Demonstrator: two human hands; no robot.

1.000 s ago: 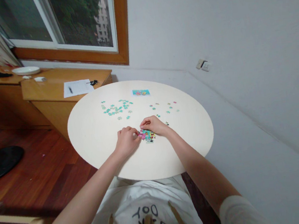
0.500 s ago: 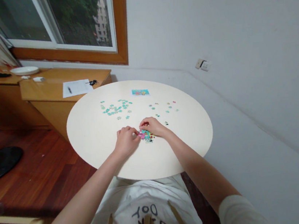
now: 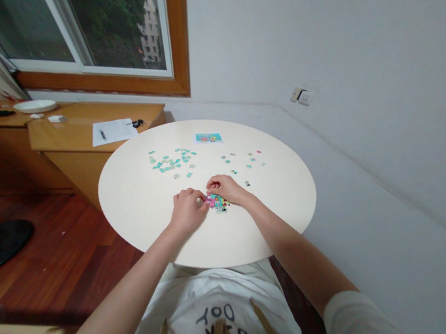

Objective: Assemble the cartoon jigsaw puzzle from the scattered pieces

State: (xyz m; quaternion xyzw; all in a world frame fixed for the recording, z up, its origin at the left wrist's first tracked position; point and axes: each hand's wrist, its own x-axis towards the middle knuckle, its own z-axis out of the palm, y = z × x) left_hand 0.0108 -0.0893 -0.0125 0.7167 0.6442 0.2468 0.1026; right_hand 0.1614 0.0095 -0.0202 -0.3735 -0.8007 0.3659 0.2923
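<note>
White table [image 3: 137, 200]: left hand [image 3: 189, 208] and right hand [image 3: 228, 187] curl at the puzzle [image 3: 218, 203] (grip unclear).

Single view: your head camera, looking forward and steeply down past your shirt [image 3: 211, 294]. Middling range; full width of table [image 3: 138, 211] in frame, your left hand [image 3: 188, 210] and right hand [image 3: 228, 189] small near centre. Window [image 3: 119, 33] upper left, wall [image 3: 348, 117] right.

A white rounded table [image 3: 226, 250] bears a part-joined puzzle [image 3: 217, 204], loose pieces [image 3: 171, 163] and a picture card [image 3: 208, 137].
</note>
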